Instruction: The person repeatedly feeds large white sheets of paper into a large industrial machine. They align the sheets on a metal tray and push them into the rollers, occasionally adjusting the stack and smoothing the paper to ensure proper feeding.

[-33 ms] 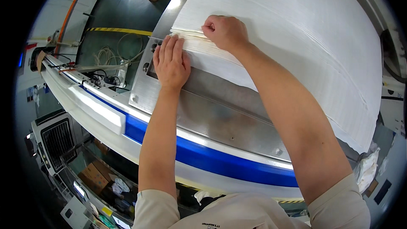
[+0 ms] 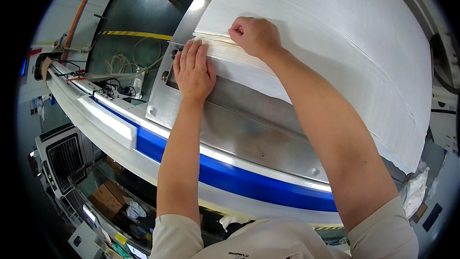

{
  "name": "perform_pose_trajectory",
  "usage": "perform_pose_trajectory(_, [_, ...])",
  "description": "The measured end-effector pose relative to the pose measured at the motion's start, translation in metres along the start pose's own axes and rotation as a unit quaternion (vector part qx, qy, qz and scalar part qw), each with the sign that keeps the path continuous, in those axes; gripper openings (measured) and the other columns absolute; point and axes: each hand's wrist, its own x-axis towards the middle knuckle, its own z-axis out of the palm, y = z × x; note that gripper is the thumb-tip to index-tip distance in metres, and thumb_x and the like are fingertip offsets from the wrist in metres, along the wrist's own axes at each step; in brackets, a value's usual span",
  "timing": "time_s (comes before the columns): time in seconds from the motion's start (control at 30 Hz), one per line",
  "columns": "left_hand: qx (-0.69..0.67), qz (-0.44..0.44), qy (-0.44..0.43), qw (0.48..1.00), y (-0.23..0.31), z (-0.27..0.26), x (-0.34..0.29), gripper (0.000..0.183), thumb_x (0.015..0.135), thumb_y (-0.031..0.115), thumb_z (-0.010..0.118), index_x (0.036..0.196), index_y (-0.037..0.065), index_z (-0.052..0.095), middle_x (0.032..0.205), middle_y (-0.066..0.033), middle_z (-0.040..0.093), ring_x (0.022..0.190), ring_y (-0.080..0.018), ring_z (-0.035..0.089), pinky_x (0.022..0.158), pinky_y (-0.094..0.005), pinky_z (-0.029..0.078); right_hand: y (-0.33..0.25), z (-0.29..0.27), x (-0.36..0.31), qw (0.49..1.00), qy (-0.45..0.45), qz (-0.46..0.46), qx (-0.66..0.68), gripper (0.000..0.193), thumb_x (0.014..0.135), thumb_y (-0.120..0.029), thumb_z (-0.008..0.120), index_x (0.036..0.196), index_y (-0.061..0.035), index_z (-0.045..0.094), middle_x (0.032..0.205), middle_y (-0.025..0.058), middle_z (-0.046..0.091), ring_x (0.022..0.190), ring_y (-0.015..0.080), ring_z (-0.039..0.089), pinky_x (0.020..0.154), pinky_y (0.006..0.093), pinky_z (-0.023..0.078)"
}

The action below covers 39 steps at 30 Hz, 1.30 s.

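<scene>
Both hands are up at the far side of the metal plate (image 2: 235,136), and the right hand (image 2: 258,37) has the closer position: it sits right on the big pile of white sheets (image 2: 335,24), fingers rolled in almost to a fist, though whether a sheet is pinched inside that curl cannot be told from here. Over to the left hand (image 2: 194,76), at the plate's left end: fingers straight, side by side, palm down, thumb set a little apart, gripping nothing that shows, tips just touching the corner of the pile. And there between the two, beyond the plate, a band of cream edges (image 2: 218,43) stands out from the white. The pile lies ahead of the plate and spreads well to the right, its near edge slanting along the plate's length; its far end runs out of view, so the full long axis cannot be called. The blue strip (image 2: 268,189) runs on the person's side of the plate, under both forearms. By the look of it, everything hinges on that cream band: away and to the right of the left fingertips, just left of the curled right hand.
</scene>
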Motion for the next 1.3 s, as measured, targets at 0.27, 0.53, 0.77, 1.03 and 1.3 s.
perform_pose_trajectory(0.27, [0.019,0.034,-0.025,0.999,-0.007,-0.022,-0.009,0.032,0.072,0.019,0.062,0.103,0.012,0.057,0.116,-0.0050,0.057,0.118,-0.0259,0.050,0.102,-0.0440,0.033,-0.006,-0.008,-0.005,0.998,-0.017,0.003,0.053,0.016,0.081,-0.029,0.060,0.082,-0.0143,0.067,0.076,0.0067,0.068,0.072,0.0286,0.064,0.066,0.0403,0.051])
perform_pose_trajectory(0.53, [0.040,0.148,-0.282,0.947,-0.042,-0.055,0.024,0.045,0.073,0.018,0.066,0.116,0.011,0.055,0.121,-0.0103,0.056,0.113,-0.0291,0.052,0.100,-0.0469,0.036,0.012,-0.063,-0.156,0.989,-0.062,0.105,-0.088,0.025,0.090,-0.030,0.053,0.083,-0.0091,0.065,0.076,0.0107,0.063,0.074,0.0327,0.061,0.070,0.0458,0.048])
perform_pose_trajectory(0.77, [0.199,0.124,-0.487,0.842,0.006,-0.058,0.071,0.059,0.076,0.011,0.061,0.132,0.014,0.042,0.119,-0.0118,0.056,0.108,-0.0297,0.057,0.096,-0.0460,0.040,0.180,-0.211,-0.344,0.908,0.038,0.274,-0.314,0.035,0.093,-0.034,0.050,0.076,-0.0093,0.068,0.074,0.0097,0.065,0.077,0.0271,0.062,0.084,0.0443,0.044])
perform_pose_trajectory(1.03, [0.281,0.243,-0.426,0.825,-0.073,0.040,0.063,0.034,0.085,0.005,0.055,0.118,0.012,0.059,0.108,-0.0123,0.062,0.097,-0.0320,0.060,0.085,-0.0396,0.048,0.351,-0.369,-0.522,0.868,0.079,0.339,-0.354,0.052,0.096,-0.039,0.037,0.071,-0.0051,0.068,0.075,0.0132,0.067,0.076,0.0275,0.064,0.102,0.0478,0.033])
perform_pose_trajectory(1.3, [0.294,0.076,-0.447,0.841,-0.118,0.048,0.062,0.023,0.092,0.008,0.045,0.106,0.003,0.062,0.099,-0.0166,0.064,0.093,-0.0355,0.061,0.078,-0.0434,0.050,0.457,-0.462,-0.622,0.764,-0.142,0.432,-0.457,0.046,0.097,-0.041,0.031,0.112,-0.0112,0.063,0.114,0.0131,0.064,0.107,0.0270,0.060,0.101,0.0488,0.036])
